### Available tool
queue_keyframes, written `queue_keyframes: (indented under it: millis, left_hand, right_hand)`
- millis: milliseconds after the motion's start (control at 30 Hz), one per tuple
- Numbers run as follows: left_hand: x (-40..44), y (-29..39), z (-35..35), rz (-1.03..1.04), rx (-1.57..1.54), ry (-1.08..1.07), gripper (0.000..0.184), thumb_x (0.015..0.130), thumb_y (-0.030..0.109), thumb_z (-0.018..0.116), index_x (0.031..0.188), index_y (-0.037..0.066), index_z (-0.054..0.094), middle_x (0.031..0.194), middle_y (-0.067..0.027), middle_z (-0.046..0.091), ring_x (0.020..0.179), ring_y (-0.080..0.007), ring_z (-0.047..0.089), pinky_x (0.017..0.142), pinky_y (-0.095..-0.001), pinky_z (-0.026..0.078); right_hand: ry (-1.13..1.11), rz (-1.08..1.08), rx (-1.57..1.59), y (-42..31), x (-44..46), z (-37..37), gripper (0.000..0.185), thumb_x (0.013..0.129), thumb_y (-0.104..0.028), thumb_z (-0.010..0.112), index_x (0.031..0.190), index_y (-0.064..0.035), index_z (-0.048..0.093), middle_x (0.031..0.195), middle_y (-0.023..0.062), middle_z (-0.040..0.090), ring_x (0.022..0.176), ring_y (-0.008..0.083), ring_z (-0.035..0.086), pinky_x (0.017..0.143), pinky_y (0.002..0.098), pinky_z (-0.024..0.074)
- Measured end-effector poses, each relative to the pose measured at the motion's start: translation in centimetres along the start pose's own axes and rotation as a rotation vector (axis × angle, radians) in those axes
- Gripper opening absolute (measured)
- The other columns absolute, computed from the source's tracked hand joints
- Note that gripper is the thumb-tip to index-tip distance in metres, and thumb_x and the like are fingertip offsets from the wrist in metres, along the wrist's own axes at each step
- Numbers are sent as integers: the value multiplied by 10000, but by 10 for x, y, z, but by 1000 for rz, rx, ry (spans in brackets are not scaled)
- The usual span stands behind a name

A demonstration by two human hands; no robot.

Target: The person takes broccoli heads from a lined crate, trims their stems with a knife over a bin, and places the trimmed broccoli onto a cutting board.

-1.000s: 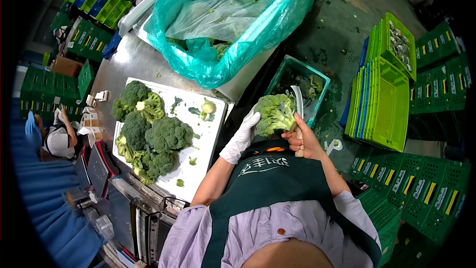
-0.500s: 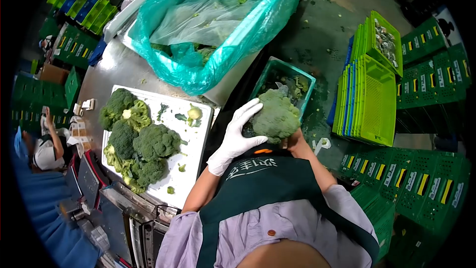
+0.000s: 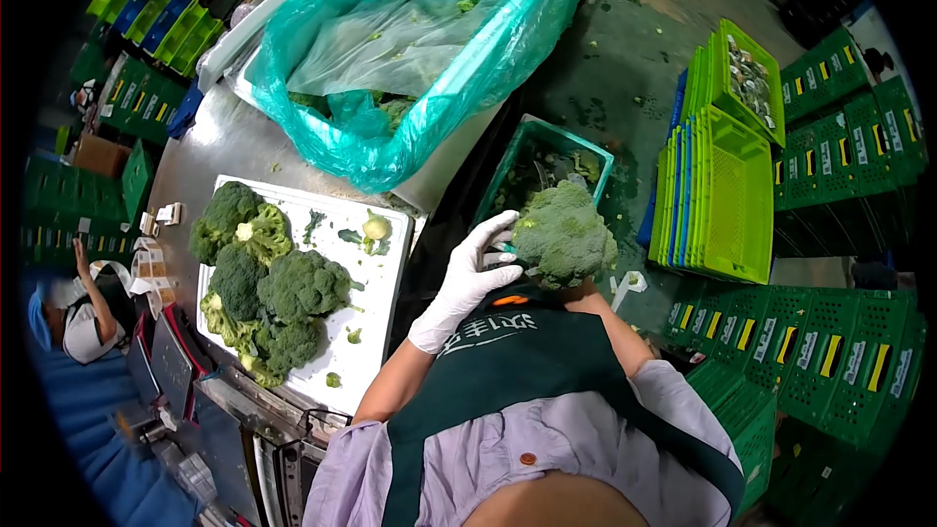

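A large head of broccoli (image 3: 564, 236) is held crown up in front of the apron. Underneath it is my bare right hand (image 3: 586, 295), closed around the stem end, with most of its fingers hidden by the crown. My white-gloved left hand (image 3: 480, 268) is at the crown's left side, its fingers curled. A small teal bit shows between the left thumb and fingers; I cannot make out what it belongs to. Beyond the broccoli stands a teal tub (image 3: 603, 174) with green trimmings inside. To the left, several broccoli heads (image 3: 305, 285) lie on a white foam board (image 3: 376, 280).
A foam box lined with teal plastic film (image 3: 366, 161) stands on the metal table (image 3: 210, 161), with broccoli inside. Stacked lime-green crates (image 3: 739, 205) are on the right, near dark green crates (image 3: 830, 342). Another person (image 3: 90, 317) is at the far left.
The broccoli has moved slightly right and tilted in my right hand. My left fingers, spread against the crown before, have curled inward, and a teal bit now shows between them.
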State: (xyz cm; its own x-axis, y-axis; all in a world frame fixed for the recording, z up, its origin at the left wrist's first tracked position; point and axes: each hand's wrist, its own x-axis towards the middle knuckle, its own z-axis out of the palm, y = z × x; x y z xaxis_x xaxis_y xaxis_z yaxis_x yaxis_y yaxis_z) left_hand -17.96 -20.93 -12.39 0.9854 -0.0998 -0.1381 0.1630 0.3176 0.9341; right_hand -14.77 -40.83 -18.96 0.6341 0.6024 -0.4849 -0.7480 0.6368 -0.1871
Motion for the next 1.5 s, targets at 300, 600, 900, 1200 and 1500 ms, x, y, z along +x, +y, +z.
queue_keyframes:
  millis: [300, 600, 900, 1200, 1500]
  left_hand:
    - [2, 7, 7, -85, -122, 65, 698, 738, 29, 715, 1359, 42, 398, 1227, -55, 514, 1047, -130, 504, 886, -272, 463]
    - [-6, 10, 18, -80, -235, -61, 754, 714, 42, 735, 1372, 48, 367, 1320, -86, 440, 1099, -160, 481, 885, -303, 474]
    - [-11, 8, 31, -52, -192, -185, 616, 770, -45, 665, 1334, 40, 431, 1256, -42, 507, 1068, -106, 489, 911, -271, 444]
    - [-10, 9, 42, -150, -140, 19, 341, 821, -15, 638, 1157, 22, 599, 1084, -38, 599, 915, -97, 555, 824, -230, 465]
    - [3, -6, 29, -319, -254, 73, 302, 845, -45, 587, 1147, -42, 587, 1106, -114, 621, 972, -150, 596, 865, -270, 486]
  right_hand:
    - [-4, 45, -31, 6, 1, 0, 494, 939, -418, 442, 1288, -69, 465, 1188, 117, 566, 965, 204, 598, 772, 351, 520]
    - [3, 16, -59, -2, 0, -3, 499, 938, -416, 443, 1288, -61, 462, 1193, 121, 561, 977, 208, 594, 784, 356, 516]
    - [35, -34, -95, -18, -1, -2, 503, 937, -414, 444, 1288, -54, 460, 1198, 126, 557, 989, 213, 589, 797, 362, 512]
    - [48, -33, -104, -19, -4, -3, 507, 937, -412, 445, 1288, -46, 457, 1203, 130, 553, 1000, 217, 585, 809, 367, 508]
    - [46, -9, -116, -17, -2, -1, 512, 936, -410, 446, 1288, -39, 455, 1207, 134, 549, 1012, 222, 580, 822, 372, 504]
